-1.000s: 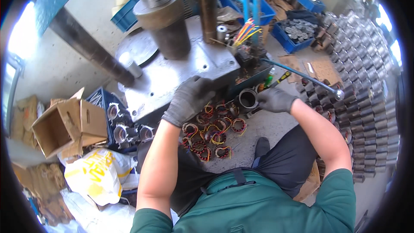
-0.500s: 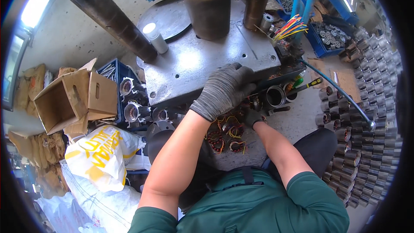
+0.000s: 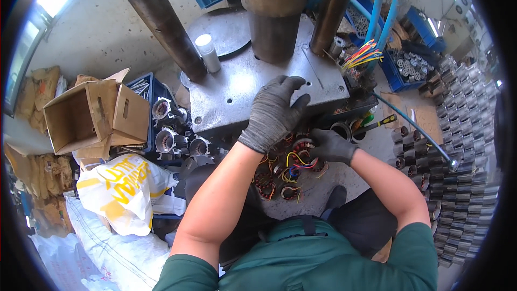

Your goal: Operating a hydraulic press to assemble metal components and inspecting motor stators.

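Observation:
My left hand (image 3: 276,109), in a grey knit glove, hovers over the front edge of the steel press plate (image 3: 226,116). Its thumb stands apart from the fingers, and nothing shows between them. Lower and to the right, my right hand (image 3: 335,146), gloved in dark grey, is closed on the side of a wound stator core (image 3: 303,144). Yellow, blue and red lead wires (image 3: 295,160) trail from it. Below, several more wound stators (image 3: 265,183) lie on the grey floor. The tips of my right fingers are partly hidden.
A thick ram (image 3: 273,32) and two steel columns rise from the plate, where a white bottle (image 3: 208,54) stands. Left are a cardboard box (image 3: 81,116) and metal housings (image 3: 167,140). Stacked metal cylinders (image 3: 463,145), a yellow-black-handled tool (image 3: 383,122) and a metal rod (image 3: 420,132) are right.
My right hand has come up from low beside the press, bringing a wound stator into view. My left thumb has spread away from the fingers. The view has shifted slightly.

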The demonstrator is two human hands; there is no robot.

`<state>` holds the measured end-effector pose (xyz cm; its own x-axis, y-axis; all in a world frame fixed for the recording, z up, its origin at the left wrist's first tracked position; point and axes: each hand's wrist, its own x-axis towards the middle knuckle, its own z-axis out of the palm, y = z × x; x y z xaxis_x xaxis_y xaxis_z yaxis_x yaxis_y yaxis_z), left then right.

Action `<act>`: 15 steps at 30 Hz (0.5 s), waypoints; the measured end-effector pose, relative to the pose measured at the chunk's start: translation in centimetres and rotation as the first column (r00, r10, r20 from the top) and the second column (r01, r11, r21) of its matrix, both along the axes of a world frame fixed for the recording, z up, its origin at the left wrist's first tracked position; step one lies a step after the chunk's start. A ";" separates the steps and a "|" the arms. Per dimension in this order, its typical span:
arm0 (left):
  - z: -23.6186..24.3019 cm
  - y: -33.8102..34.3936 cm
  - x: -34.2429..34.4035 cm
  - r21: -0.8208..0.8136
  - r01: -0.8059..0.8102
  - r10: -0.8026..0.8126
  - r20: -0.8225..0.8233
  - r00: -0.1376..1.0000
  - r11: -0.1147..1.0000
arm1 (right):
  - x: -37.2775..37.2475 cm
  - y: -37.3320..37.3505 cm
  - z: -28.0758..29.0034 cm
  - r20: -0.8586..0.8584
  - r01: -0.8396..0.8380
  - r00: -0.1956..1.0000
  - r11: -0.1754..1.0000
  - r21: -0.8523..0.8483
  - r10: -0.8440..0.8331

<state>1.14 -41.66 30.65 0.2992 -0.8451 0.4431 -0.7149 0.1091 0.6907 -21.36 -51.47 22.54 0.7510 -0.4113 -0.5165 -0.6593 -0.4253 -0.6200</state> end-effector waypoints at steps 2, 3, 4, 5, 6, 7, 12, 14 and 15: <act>-0.2 0.1 0.1 -0.135 -0.070 0.055 -0.112 0.992 0.988 | -0.9 0.3 4.5 0.140 0.199 0.967 0.974 0.112 -0.213; -0.3 0.3 0.0 -0.207 -0.063 0.004 -0.270 0.963 0.976 | -1.2 0.5 6.1 0.228 0.272 0.924 0.946 0.176 -0.309; -0.3 0.5 -0.2 -0.249 -0.089 -0.009 -0.368 0.930 0.965 | -1.2 0.7 7.2 0.390 0.304 0.828 0.907 0.292 -0.404; -0.3 0.9 -0.5 -0.262 -0.113 -0.022 -0.464 0.886 0.958 | -1.2 0.9 8.1 0.497 0.342 0.701 0.852 0.395 -0.512; -0.3 1.5 -0.9 -0.195 -0.126 -0.001 -0.548 0.836 0.973 | -1.2 1.2 8.7 0.559 0.296 0.581 0.793 0.532 -0.592; -0.3 2.2 -1.6 -0.220 -0.093 -0.071 -0.637 0.767 0.971 | -1.1 1.3 9.1 0.648 0.205 0.492 0.801 0.563 -0.582; -0.7 3.3 -5.6 -0.080 0.123 -0.143 -0.730 0.668 0.989 | -0.4 1.9 9.8 0.694 0.089 0.332 0.754 0.651 -0.638; -1.0 2.3 -6.5 -0.188 0.072 -0.170 -0.578 0.798 0.979 | -0.1 2.3 9.5 0.668 0.045 0.332 0.719 0.694 -0.666; -1.1 2.0 -6.4 -0.151 0.036 -0.120 -0.594 0.795 0.988 | 0.1 2.3 9.3 0.631 0.073 0.353 0.693 0.718 -0.691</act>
<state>-5.21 -39.63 29.54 0.4757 -0.8269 0.3000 -0.1464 0.2619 0.9539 -21.31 -49.14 31.81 0.7165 -0.6971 0.0264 0.3147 0.2892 -0.9040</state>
